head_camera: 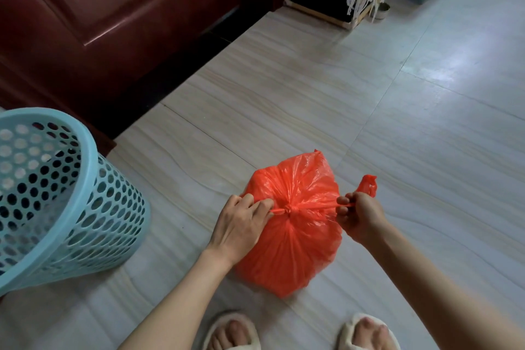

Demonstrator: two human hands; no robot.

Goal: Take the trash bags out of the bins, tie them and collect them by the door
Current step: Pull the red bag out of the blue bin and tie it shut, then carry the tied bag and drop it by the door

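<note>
Floor (312, 88): pale tiles with faint wood-grain streaks, running up to a dark red door (113, 8) at upper left.
Trash bag (292, 239): orange-red plastic, resting on the floor before two slippered feet; long axis runs from the viewer towards the door, knot (287, 210) uppermost.
Left hand (241, 224): fingers pinching one tail of the knot.
Right hand (359, 216): curled round the opposite tail, pulled sideways.
Bin (56, 196): light blue, perforated, standing left of the bag, seemingly unlined.
Writing: none legible.
</note>
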